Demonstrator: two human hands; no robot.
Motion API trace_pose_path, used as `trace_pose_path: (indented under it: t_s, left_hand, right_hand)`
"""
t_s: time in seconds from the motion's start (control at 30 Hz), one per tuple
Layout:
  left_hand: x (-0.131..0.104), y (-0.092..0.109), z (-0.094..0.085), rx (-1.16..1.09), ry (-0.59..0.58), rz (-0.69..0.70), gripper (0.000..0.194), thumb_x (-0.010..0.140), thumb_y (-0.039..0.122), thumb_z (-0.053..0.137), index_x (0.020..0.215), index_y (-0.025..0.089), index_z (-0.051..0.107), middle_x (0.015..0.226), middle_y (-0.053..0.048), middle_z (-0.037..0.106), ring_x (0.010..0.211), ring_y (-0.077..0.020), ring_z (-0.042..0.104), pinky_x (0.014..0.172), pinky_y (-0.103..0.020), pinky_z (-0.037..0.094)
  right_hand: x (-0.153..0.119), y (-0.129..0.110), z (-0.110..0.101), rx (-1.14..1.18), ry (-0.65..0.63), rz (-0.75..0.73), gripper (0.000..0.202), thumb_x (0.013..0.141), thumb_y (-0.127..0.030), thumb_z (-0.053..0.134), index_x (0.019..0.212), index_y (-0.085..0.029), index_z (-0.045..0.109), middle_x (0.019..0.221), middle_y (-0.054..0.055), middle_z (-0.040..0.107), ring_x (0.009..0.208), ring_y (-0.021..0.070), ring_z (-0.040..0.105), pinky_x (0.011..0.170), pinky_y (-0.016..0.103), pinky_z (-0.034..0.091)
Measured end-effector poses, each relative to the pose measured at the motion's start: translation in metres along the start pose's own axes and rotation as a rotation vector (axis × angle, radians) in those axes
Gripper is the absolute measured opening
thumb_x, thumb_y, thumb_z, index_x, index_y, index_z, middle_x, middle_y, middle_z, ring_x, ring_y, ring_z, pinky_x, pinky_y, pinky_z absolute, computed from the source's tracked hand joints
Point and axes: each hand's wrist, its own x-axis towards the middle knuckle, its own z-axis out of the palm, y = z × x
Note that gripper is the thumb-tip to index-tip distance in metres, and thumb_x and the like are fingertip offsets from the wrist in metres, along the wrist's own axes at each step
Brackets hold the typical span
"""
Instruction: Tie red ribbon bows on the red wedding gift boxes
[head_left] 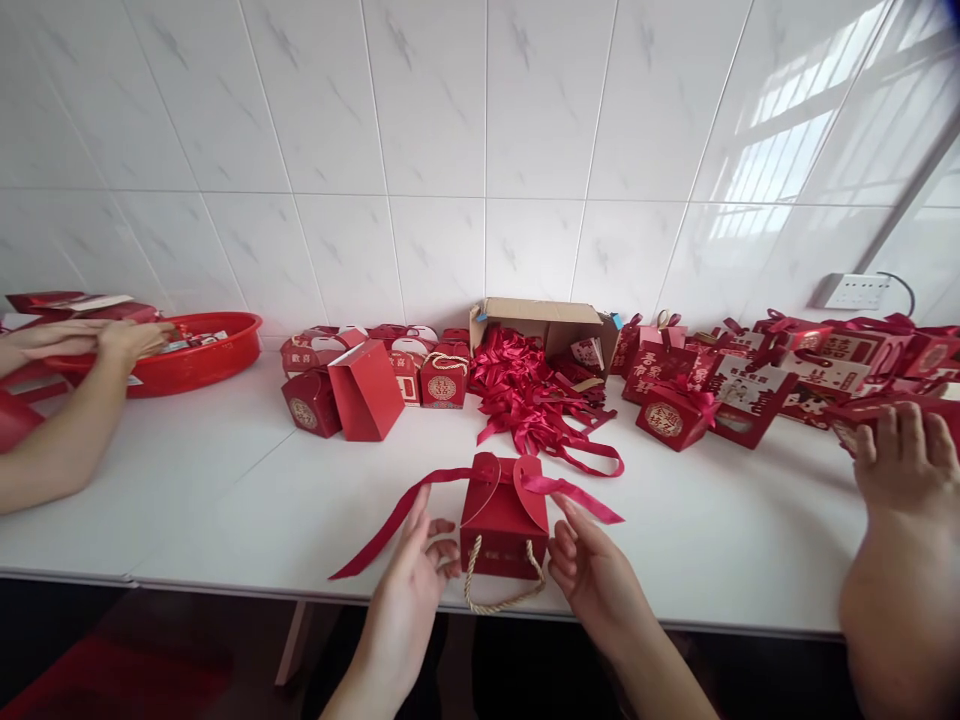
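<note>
A small red gift box (504,500) stands at the table's front edge in the head view. A gold rope handle (501,606) hangs on its near side. Dark red ribbon (397,515) passes through its top flaps, and a loose tail stretches out on either side. My left hand (412,575) is at the box's left, fingers apart, the raised index finger by the left ribbon tail. On the other side my right hand (596,570) has its index finger stretched toward the right tail and its other fingers loosely bent. Neither hand grips anything that I can see.
Behind the box, red ribbons (517,375) spill from a cardboard box (544,308). Red boxes (375,390) stand to its left, and ribboned boxes (675,415) to its right. At left, another person's hands (124,345) work over a red basin (202,365); another hand (907,460) is at far right.
</note>
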Motion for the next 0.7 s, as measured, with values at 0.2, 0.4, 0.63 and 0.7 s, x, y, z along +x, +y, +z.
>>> trace_pose_path:
  t_s: [0.2,0.4,0.63,0.7]
  left_hand:
    - [0.010,0.020,-0.003,-0.478,0.002,-0.269,0.033,0.094,0.017,0.042,0.124,0.010,0.054,0.117,-0.018,0.063,0.094,-0.0221,0.067,0.065,-0.030,0.056]
    - [0.018,0.012,-0.010,-0.687,0.101,-0.283,0.026,0.096,0.013,0.039,0.116,0.007,0.055,0.091,-0.012,0.071,0.080,-0.0180,0.071,0.056,-0.022,0.057]
    - [0.030,0.014,-0.006,-0.637,0.140,-0.242,0.016,0.095,0.015,0.044,0.093,0.012,0.060,0.078,-0.006,0.067,0.062,-0.0148,0.068,0.043,-0.020,0.051]
    - [0.033,0.019,-0.008,-0.617,0.194,-0.218,0.016,0.093,0.011,0.044,0.087,0.012,0.058,0.080,-0.007,0.067,0.068,-0.0167,0.069,0.044,-0.020,0.051]
  right_hand:
    - [0.004,-0.002,0.001,0.250,0.076,-0.084,0.052,0.066,-0.012,0.078,0.111,-0.029,0.059,0.096,-0.003,0.067,0.059,0.0043,0.056,0.049,0.015,0.047]
    - [0.007,-0.005,0.003,0.447,0.095,-0.046,0.032,0.072,-0.005,0.073,0.097,-0.023,0.063,0.088,-0.004,0.067,0.076,0.0073,0.066,0.057,0.015,0.054]
    - [0.003,-0.016,0.009,0.568,0.244,0.065,0.008,0.090,-0.016,0.056,0.087,-0.017,0.063,0.073,0.000,0.067,0.069,0.0099,0.068,0.051,0.017,0.055]
    - [0.002,-0.021,0.011,0.575,0.279,0.070,0.012,0.092,-0.017,0.053,0.083,-0.016,0.062,0.070,0.000,0.066,0.067,0.0105,0.068,0.048,0.016,0.054]
